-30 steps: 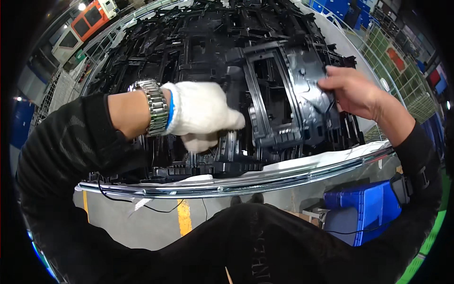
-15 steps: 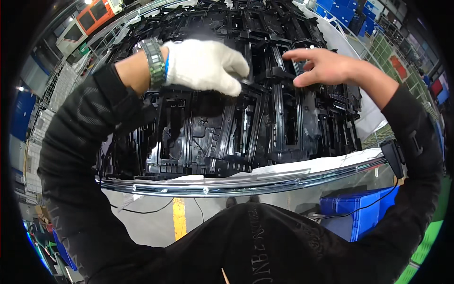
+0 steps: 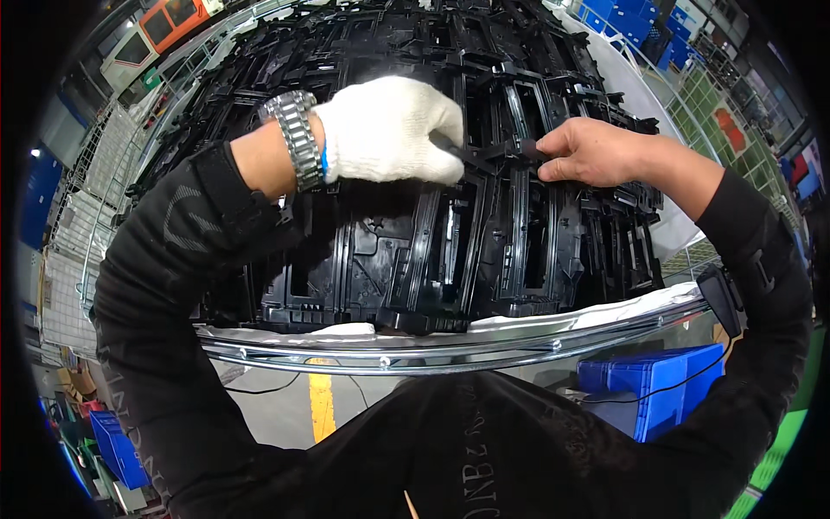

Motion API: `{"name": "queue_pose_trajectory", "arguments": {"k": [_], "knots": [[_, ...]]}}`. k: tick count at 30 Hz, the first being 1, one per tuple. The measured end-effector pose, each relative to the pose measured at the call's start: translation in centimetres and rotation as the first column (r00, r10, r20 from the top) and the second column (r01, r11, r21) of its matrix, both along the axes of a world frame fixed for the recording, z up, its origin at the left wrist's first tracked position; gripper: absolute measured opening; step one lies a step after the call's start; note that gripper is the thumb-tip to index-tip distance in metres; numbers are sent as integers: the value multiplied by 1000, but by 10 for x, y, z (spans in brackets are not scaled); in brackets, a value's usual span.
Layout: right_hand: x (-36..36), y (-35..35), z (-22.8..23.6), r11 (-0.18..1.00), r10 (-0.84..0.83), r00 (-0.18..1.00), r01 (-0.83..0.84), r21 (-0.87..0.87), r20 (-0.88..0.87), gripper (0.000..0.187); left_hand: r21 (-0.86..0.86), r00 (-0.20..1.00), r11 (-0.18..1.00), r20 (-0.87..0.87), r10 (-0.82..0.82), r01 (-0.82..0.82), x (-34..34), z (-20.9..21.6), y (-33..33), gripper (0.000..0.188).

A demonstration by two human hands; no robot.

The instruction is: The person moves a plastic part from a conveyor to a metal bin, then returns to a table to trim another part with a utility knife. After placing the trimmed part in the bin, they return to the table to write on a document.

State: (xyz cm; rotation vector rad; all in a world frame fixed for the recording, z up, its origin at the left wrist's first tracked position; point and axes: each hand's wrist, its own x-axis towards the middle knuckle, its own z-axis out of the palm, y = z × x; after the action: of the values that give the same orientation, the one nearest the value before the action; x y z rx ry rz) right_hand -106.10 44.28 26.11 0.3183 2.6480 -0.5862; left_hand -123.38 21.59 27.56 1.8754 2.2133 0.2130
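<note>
A heap of black moulded plastic frames [image 3: 376, 251] spreads under both my hands. My left hand [image 3: 389, 134], in a white knit glove with a metal watch at the wrist, is closed on a black plastic frame [image 3: 488, 156]. Bare and pinched, my right hand [image 3: 595, 153] grips the same frame's upper end, thumb below and fingers above. The rest of this frame merges with the dark parts beneath, so its full outline cannot be made out.
A metal rail [image 3: 385, 362] bounds the heap's near side, with white sheeting [image 3: 596, 310] along it. Blue boxes [image 3: 653, 389] stand on the floor at lower right. A wire mesh fence [image 3: 722, 130] is at far right, and an orange and white machine [image 3: 169, 26] at far left.
Both hands have closed on the black plastic frame; they were apart from it with fingers spread before. The right hand has come down a little. A dark part end now overlaps the near sheeting.
</note>
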Motion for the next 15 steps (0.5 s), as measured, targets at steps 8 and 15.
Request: {"name": "queue_pose_trajectory", "arguments": {"k": [8, 15], "knots": [[5, 3, 16, 998, 29, 992, -22, -60, 120, 59, -102, 982, 981, 110, -152, 164, -45, 28, -1, 77], [9, -9, 32, 995, 55, 985, -41, -88, 162, 69, -77, 946, 943, 10, -323, 323, -40, 36, -2, 51]]}}
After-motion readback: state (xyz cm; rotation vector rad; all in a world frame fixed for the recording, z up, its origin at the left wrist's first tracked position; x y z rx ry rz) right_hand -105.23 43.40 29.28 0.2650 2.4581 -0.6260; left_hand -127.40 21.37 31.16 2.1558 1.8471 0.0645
